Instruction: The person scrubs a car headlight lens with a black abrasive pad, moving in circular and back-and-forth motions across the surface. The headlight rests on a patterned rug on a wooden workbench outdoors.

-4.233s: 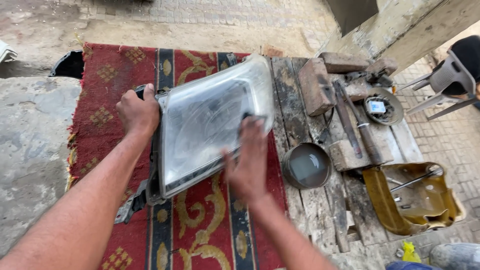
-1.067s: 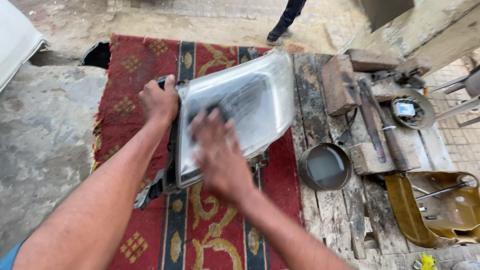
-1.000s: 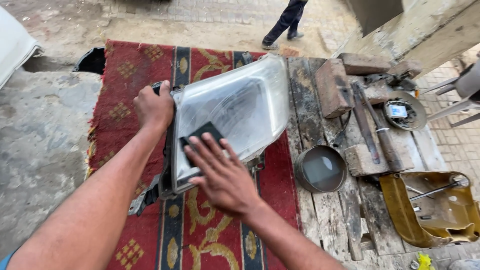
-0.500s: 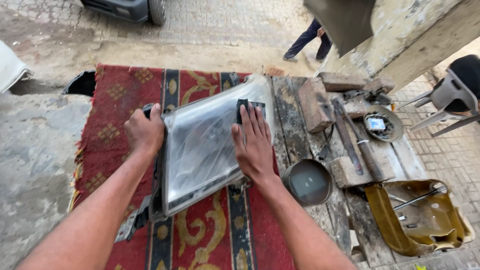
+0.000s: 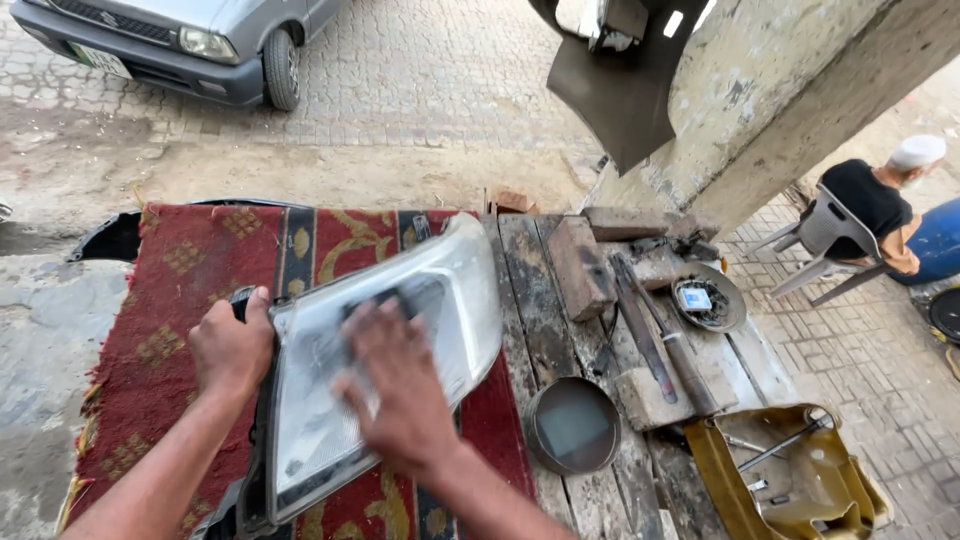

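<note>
**Headlight held on edge, a flat palm across its lens**

The car headlight [image 5: 385, 365] stands tilted on the red patterned rug [image 5: 190, 290], its cloudy clear lens facing up and toward the camera, its dark housing at the lower left. The left hand [image 5: 232, 345] grips the headlight's upper left edge, fingers wrapped over the rim and closed on it. The right hand [image 5: 400, 395] lies flat on the middle of the lens, fingers spread and pressed against a dark pad, mostly hidden under the fingertips; the hand is blurred.

The rug covers the left part of a worn wooden table [image 5: 540, 290]. Just right of the headlight sits a round metal bowl [image 5: 572, 428]. Beyond it lie wood blocks [image 5: 580, 265], long metal tools [image 5: 660, 345] and a shallow round dish [image 5: 708, 300]. A yellow cut-open container [image 5: 790, 480] with tools inside sits at the table's right end.

Farther off, a grey car [image 5: 170, 40] is parked on the paving, and a person [image 5: 875, 200] sits on a plastic chair at the right.
</note>
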